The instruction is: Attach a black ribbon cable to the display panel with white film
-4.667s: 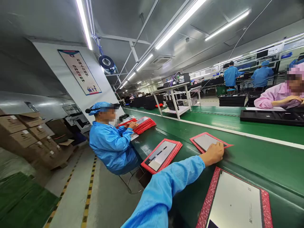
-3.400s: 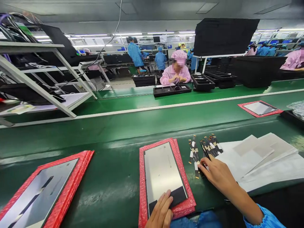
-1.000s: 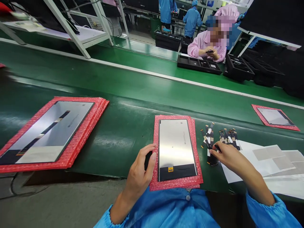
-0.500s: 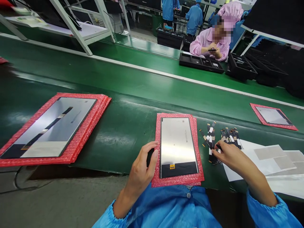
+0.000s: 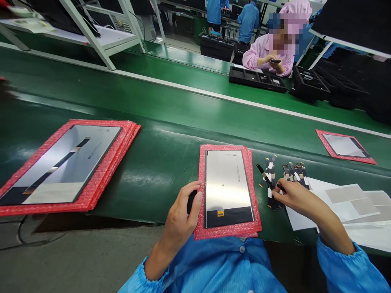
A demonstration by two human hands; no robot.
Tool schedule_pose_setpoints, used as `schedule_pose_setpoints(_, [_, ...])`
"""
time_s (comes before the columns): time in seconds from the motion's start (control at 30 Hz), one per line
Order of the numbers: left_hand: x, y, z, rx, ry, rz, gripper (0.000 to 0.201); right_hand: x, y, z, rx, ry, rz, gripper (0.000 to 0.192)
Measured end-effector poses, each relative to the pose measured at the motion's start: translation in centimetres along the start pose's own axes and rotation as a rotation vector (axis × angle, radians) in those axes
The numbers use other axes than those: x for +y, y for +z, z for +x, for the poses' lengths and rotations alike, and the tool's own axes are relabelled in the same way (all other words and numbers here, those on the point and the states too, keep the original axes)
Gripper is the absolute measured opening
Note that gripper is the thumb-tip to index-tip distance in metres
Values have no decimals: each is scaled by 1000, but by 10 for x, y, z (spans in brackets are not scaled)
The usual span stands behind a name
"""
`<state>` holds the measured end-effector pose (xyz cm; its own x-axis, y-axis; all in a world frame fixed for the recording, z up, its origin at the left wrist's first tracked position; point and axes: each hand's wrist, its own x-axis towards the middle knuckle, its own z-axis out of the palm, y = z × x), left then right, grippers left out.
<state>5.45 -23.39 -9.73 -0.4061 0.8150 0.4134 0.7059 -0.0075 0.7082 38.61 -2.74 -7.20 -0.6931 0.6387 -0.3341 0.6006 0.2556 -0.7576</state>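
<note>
My left hand point(image 5: 182, 213) rests curved at the left edge of a pink bubble-wrap sheet point(image 5: 201, 171), thumb and index finger apart. A dark patch shows between them; whether it is worn or held is unclear. On the sheet lies a display panel point(image 5: 229, 179), silvery back up, with a black strip and a small orange connector point(image 5: 220, 213) at its near end. To the right, my right hand point(image 5: 288, 194) pinches a black flex cable point(image 5: 264, 175), tilted up over a pile of similar flex cables point(image 5: 273, 203). A dark patch also shows by its fingers.
At left lies a stack of pink sheets point(image 5: 113, 171) topped by a larger-looking panel point(image 5: 88, 152) with a flex cable across it. White papers point(image 5: 308, 215) lie at right, another wrapped panel point(image 5: 345, 145) beyond. Across the bench, a person in pink sits behind black trays point(image 5: 256, 80).
My right hand has lifted one flex cable from the pile, so it now slants up and left from the fingers. My left hand stays beside the panel. The view has shifted slightly.
</note>
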Motion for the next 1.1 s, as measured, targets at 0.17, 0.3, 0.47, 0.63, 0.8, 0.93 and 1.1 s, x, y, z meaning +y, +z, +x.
schedule_pose_setpoints(0.17, [-2,-1,-2,-21,78,54,35,-22,-9,-1,254,-47,-294,31])
schedule_pose_setpoints(0.3, [2,-4,-11,-105,230,152,39,-45,-8,-5,301,100,-19,33])
schedule_pose_setpoints(0.47, [13,-7,-29,-235,344,184,51,-70,23,4,49,120,374,32])
schedule_pose_setpoints(0.63, [20,-3,-42,-266,315,161,47,-93,58,29,-183,83,496,27])
schedule_pose_setpoints(0.8, [31,5,-48,-225,121,96,27,-105,67,44,-251,83,452,27])
schedule_pose_setpoints(0.93, [38,7,-48,-221,55,67,23,-109,69,48,-280,79,391,28])
schedule_pose_setpoints(1.1, [37,5,-48,-223,62,34,17,-114,76,50,-350,56,323,27])
